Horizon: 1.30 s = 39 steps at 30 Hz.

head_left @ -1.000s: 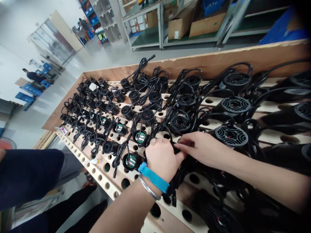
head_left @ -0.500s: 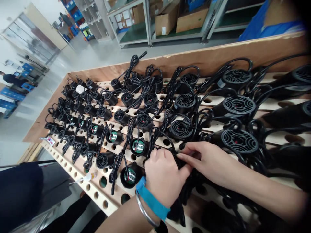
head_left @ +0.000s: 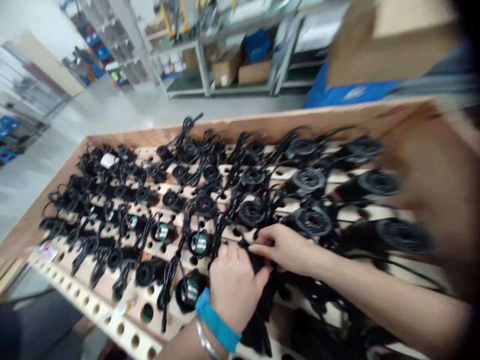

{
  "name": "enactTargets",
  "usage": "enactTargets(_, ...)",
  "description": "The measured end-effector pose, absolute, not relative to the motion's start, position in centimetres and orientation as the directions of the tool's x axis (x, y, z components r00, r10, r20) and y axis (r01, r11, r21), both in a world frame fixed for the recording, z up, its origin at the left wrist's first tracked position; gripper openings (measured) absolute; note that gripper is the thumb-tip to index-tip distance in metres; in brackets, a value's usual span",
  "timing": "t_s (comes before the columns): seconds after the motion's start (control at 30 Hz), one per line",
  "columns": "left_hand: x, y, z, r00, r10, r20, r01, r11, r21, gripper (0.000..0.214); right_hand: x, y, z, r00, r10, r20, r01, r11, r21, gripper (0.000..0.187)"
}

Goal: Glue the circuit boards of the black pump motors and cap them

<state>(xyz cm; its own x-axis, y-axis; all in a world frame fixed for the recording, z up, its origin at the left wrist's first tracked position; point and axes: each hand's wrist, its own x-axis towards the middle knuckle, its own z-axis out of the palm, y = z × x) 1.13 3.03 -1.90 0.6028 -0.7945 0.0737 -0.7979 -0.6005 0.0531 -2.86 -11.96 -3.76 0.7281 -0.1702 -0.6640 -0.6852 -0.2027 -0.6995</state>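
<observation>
My left hand point(head_left: 234, 280), with a blue band and a metal bangle at the wrist, curls closed around a bundled black cable point(head_left: 264, 340) whose end hangs below it. Thumb and forefinger of my right hand point(head_left: 279, 247) pinch at the same dark bundle just beside it; the pinched spot is mostly hidden. Around both hands stand rows of black cylindrical housings with slotted grille tops, such as the housing point(head_left: 313, 221) right of my hands. Left of my left hand, an open housing point(head_left: 189, 290) shows a green circuit board inside.
The housings sit in pale wooden strips with round holes point(head_left: 147, 312), inside a wooden-walled box point(head_left: 240, 125). A white piece point(head_left: 108, 160) lies among the far housings. A small bottle point(head_left: 122, 307) is blurred on the near edge. Behind are metal shelves with cardboard boxes point(head_left: 227, 67).
The view has swung right and back, bringing the box's right wall into sight. Both hands stay together at the black cable, with little change in grip.
</observation>
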Motion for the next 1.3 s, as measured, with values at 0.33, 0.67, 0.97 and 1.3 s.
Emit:
enactTargets(0.33,2.0,6.3,-8.4,0.191,-0.913,0.36,-0.942,-0.273,-0.193,0.045,-2.9,-11.8,-1.9,0.734,-0.277,-0.619,-0.679,-0.305,-0.668,0.023)
enactTargets(0.67,3.6,5.8,-13.6,0.253,-0.917,0.308,-0.917,-0.329,-0.228,0.036,-3.1,-12.0,-1.6,0.743,-0.168,-0.648,-0.624,-0.526,-0.578,0.029)
enactTargets(0.97,4.9,6.1,-12.4,0.323,-0.94,0.112,-0.94,-0.332,-0.076,0.048,-3.4,-11.3,0.4,0.748,-0.223,-0.625,-0.583,-0.67,-0.46,0.036)
enactTargets(1.3,4.4,5.7,-7.0,0.33,-0.932,-0.151,-0.942,-0.336,0.017,0.065,-3.5,-9.6,0.7,0.833,-0.385,-0.397,-0.526,-0.774,-0.352,0.038)
